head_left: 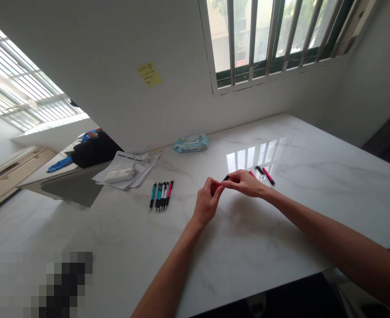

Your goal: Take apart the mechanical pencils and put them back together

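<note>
Above the middle of the white marbled table, my left hand (207, 202) is closed around a pink and black pen (226, 178), most of it hidden by the fingers. My right hand (247, 183) pinches the black end of that same pen, its fingertips close to those of the left. Just beyond the right hand lie a pink pen barrel (268, 175) with a black end and a black and silver pen part (259, 169). Another pink piece (251, 173) is partly covered by the right hand. To the left, several pens (162, 195) in teal, white and pink lie side by side.
A pack of wet wipes (191, 143) rests near the wall. Papers (138, 176) with a white device (120, 175) on top lie at the back left, beside a grey panel (77, 185). A yellow note (149, 74) is stuck to the wall. The table's front edge (264, 291) runs below my arms.
</note>
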Available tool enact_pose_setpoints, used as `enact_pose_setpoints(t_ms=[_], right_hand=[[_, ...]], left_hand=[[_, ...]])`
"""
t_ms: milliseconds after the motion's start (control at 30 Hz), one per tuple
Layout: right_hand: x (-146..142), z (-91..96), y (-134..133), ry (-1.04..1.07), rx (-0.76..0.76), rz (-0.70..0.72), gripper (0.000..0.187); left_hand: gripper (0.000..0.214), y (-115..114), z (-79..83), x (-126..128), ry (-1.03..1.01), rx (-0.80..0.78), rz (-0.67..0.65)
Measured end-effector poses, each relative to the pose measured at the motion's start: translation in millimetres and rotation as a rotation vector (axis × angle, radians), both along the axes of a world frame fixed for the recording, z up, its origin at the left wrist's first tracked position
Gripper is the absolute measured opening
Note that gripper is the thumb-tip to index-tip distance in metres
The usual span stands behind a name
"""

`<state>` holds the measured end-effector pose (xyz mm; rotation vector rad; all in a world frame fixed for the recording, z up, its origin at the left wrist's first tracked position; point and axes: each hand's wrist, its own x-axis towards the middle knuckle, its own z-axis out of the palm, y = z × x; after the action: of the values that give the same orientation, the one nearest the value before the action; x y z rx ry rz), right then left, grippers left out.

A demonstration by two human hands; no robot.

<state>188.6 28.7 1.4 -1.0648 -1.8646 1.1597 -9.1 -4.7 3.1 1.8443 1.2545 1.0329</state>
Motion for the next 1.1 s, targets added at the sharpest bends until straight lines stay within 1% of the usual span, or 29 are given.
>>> enact_pose_setpoints(t_ms=[100,233,433,533,600,700,800,867,1000,1100], right_hand=[[-4.3,0.2,-1.3,0.085,0.014,-0.016,0.056],[-8.9,0.0,-4.4,0.128,0.045,-0.072,0.056],[-8.6,5.0,-8.1,0.147,0.051,-0.031,0.054],[-5.9,9.6,-8.8,0.140,0.065,0.009,0.049],[-4.2,12.3,-9.0,0.133,0.075,0.023,0.046],[-2.5,14.4,-9.3,0.142,0.086,-0.011,0.042],[-2.1,13.4,-9.1,0.203,0.071,-0.026,0.037],[-2.3,12.0,-8.8,0.218,0.060,-0.034,0.035],[-3.9,10.4,-8.0,0.210,0.039,-0.051,0.035],[-5.2,11.7,-7.4,0.284,0.001,-0.024,0.034]], left_hand=[[0.027,-2.1,-0.1,3.1,0.017,0.003,-0.029],[0.027,-1.9,-5.2,4.4,-0.079,-0.052,-0.076],[0.035,1.8,-13.8,4.8,-0.316,-0.234,-0.198],[0.039,1.8,-12.1,6.0,-0.393,-0.350,-0.268],[0.039,1.9,-9.3,6.2,-0.427,-0.385,-0.286],[0.037,2.9,-5.4,5.4,-0.421,-0.333,-0.273],[0.035,3.6,-3.7,4.9,-0.333,-0.234,-0.253],[0.035,2.8,-3.6,5.4,-0.286,-0.210,-0.232],[0.037,-1.6,-3.4,7.9,-0.319,-0.287,-0.188],[0.038,-4.7,-1.9,8.8,-0.384,-0.342,-0.151]])
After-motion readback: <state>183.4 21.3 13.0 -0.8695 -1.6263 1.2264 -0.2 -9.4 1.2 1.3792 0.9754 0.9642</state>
